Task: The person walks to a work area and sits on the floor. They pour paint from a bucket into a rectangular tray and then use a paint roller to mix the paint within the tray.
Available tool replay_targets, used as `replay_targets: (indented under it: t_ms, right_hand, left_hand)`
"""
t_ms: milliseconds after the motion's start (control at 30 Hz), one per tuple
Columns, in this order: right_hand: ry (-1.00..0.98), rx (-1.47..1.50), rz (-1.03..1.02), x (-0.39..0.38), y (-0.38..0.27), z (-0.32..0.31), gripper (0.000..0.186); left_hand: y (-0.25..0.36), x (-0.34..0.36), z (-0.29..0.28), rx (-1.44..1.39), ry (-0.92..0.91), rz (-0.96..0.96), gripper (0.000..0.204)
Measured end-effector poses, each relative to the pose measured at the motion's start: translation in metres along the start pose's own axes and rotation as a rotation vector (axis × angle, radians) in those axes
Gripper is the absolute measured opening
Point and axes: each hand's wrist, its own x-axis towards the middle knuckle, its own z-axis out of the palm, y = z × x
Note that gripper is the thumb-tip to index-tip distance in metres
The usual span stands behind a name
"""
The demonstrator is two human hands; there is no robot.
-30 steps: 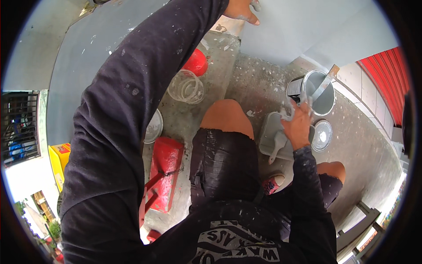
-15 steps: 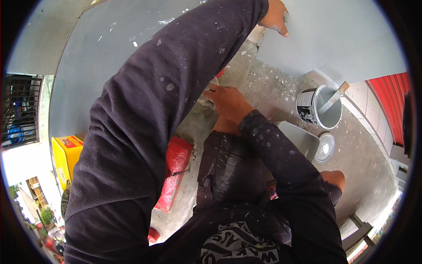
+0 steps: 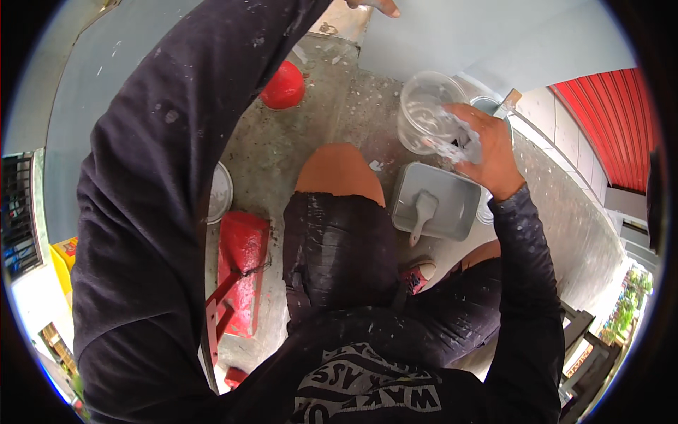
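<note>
A clear plastic tub, smeared with whitish paint, is tilted in the grip of my right hand. This hand is above the paint tray and in front of the paint can. My left hand is largely cut off by the top edge; its visible fingers stretch out against the grey panel. Below the tub, a grey paint tray sits on the floor with a paintbrush lying in it. A wooden-ended stirring stick leans out of the can.
Left of my knee are a red rounded object, a round lid partly behind my sleeve, and a long red metal piece. A yellow container stands at far left. A red shutter rises at right.
My right hand has moved from beside my left arm to the right and now holds the tub. A paintbrush shows in the tray. My left arm appears further left as the view shifted.
</note>
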Motion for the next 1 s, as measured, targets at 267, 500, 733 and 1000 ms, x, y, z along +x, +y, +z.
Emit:
replay_targets:
  t_ms: [267, 500, 733, 1000]
  right_hand:
    - [-0.279, -0.259, 0.259, -0.114, 0.054, 0.023, 0.073]
    - [-0.538, -0.258, 0.438, -0.149, 0.067, 0.052, 0.065]
    - [-0.575, -0.242, 0.442, -0.157, 0.082, 0.075, 0.062]
    - [-0.560, -0.250, 0.404, -0.157, 0.084, 0.080, 0.062]
  left_hand:
    - [0.016, -0.010, -0.013, -0.052, -0.084, -0.006, 0.057]
    - [0.006, -0.004, -0.005, 0.008, -0.075, -0.008, 0.057]
    - [0.013, -0.006, -0.009, 0.015, -0.096, -0.093, 0.058]
    - [0.007, -0.004, -0.006, 0.031, -0.079, -0.041, 0.061]
